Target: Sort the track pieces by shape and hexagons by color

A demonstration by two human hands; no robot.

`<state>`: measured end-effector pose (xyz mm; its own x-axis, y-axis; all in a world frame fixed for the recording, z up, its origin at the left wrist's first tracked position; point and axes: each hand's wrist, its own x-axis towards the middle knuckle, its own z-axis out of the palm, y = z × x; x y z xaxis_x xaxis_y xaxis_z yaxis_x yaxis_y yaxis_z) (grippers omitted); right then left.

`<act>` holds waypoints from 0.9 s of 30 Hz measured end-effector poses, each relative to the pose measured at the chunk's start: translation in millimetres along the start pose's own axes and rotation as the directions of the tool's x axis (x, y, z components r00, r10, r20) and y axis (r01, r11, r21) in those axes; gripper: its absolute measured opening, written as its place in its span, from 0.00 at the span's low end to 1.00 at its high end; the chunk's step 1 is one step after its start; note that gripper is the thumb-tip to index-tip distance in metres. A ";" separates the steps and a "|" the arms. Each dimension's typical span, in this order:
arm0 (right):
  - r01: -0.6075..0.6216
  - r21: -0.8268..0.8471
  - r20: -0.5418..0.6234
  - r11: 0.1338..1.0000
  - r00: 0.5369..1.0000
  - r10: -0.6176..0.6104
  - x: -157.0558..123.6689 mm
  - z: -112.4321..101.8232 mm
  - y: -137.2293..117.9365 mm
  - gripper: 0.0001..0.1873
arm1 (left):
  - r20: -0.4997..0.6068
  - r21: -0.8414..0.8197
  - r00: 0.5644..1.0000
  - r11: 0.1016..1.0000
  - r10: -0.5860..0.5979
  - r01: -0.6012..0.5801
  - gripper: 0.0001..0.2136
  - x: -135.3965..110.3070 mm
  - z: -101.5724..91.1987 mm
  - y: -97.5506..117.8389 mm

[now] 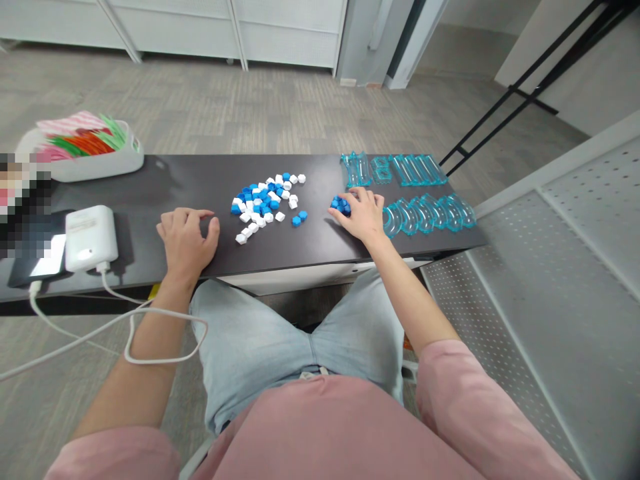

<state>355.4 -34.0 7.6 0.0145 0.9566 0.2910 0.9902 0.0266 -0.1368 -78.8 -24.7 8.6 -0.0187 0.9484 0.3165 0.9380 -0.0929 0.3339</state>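
My left hand (187, 243) rests on the dark tabletop with its fingers loosely bent and the thumb apart, holding nothing. To its right lies a loose heap of small white and blue hexagonal pieces (260, 205). Two blue pieces (299, 219) sit a little off from that heap. My right hand (364, 215) is curled round a small cluster of blue hexagonal pieces (341, 205), thumb on the near side and fingers on the far side. Part of this cluster is hidden under the fingers. Just right of the hand, curved clear teal plastic pieces (430, 213) lie in a row.
Straight teal pieces (419, 170) and small teal pieces (381, 170) lie along the far edge. At left are a white basket (100, 167) of colourful strips, a white power adapter (91, 238) and a dark device (40, 267). White cables (165, 313) hang across my left forearm.
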 end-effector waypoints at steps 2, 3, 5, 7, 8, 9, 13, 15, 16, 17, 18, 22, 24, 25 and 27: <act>-0.003 0.009 -0.009 1.000 1.000 0.003 -0.3 -1.1 -0.6 0.30 | 0.000 -0.004 1.000 1.000 -0.004 0.004 0.23 0.4 -0.1 0.5; -0.002 0.011 -0.013 1.000 1.000 0.002 -1.0 -2.0 -0.8 0.30 | -0.001 -0.005 1.000 1.000 -0.004 0.004 0.22 0.6 -0.2 0.8; 0.004 0.009 -0.013 1.000 1.000 -0.004 -2.7 -4.0 -0.8 0.31 | -0.004 -0.007 1.000 1.000 -0.007 0.007 0.22 0.7 -0.2 1.3; 0.010 0.012 -0.013 1.000 1.000 -0.010 -4.3 -5.8 0.0 0.30 | -0.007 -0.009 1.000 1.000 -0.010 0.010 0.21 0.6 -0.1 1.7; 0.011 0.020 -0.018 1.000 1.000 -0.011 -5.1 -6.5 0.7 0.30 | -0.009 -0.011 1.000 1.000 -0.012 0.012 0.21 0.5 0.0 1.8; 0.011 0.030 -0.026 0.999 1.000 -0.010 -6.0 -7.0 1.4 0.29 | -0.011 -0.014 1.000 1.000 -0.014 0.014 0.21 0.3 0.0 2.0; -0.013 0.043 -0.074 0.999 0.997 0.016 -15.6 -7.3 1.8 0.30 | -0.011 -0.030 1.000 0.999 -0.013 0.013 0.20 0.1 0.0 2.1; -0.026 0.041 -0.086 0.999 0.996 0.030 -25.8 -6.9 -2.1 0.30 | -0.004 -0.034 1.000 0.999 -0.017 0.017 0.19 0.1 -0.1 2.2; -0.024 0.047 -0.085 0.999 0.996 0.028 -31.9 -6.6 -5.4 0.29 | -0.001 -0.035 1.000 0.999 -0.019 0.019 0.20 0.1 -0.3 2.3; -0.012 0.059 -0.077 0.998 0.997 0.017 -38.1 -6.3 -9.5 0.29 | 0.002 -0.033 1.000 0.999 -0.019 0.019 0.20 0.0 -0.4 2.4; 0.006 0.075 -0.063 0.997 0.998 -0.002 -44.0 -6.1 -14.4 0.28 | 0.001 -0.032 1.000 0.999 -0.019 0.019 0.20 -0.1 -0.7 2.5; 0.114 0.142 0.031 0.983 0.992 -0.120 -56.5 -5.3 -38.9 0.27 | 0.011 -0.044 1.000 0.999 -0.020 0.020 0.20 -1.0 -2.4 3.0; 0.169 0.183 0.072 0.968 0.980 -0.185 -55.0 -4.2 -52.5 0.29 | 0.020 -0.048 1.000 0.999 -0.020 0.021 0.19 -1.4 -3.4 3.3; 0.195 0.202 0.085 0.960 0.973 -0.216 -53.1 -3.4 -59.2 0.30 | 0.023 -0.046 1.000 0.999 -0.020 0.021 0.19 -1.6 -3.7 3.4; 0.238 0.228 0.099 0.944 0.959 -0.265 -48.4 -1.2 -71.5 0.31 | 0.022 -0.041 1.000 0.999 -0.022 0.023 0.19 -1.7 -4.1 3.6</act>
<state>284.1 -82.5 4.5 -0.2624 0.9391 0.2218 0.9069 0.3185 -0.2760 -76.8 -27.9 12.9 -0.0318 0.9566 0.2896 0.9226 -0.0834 0.3768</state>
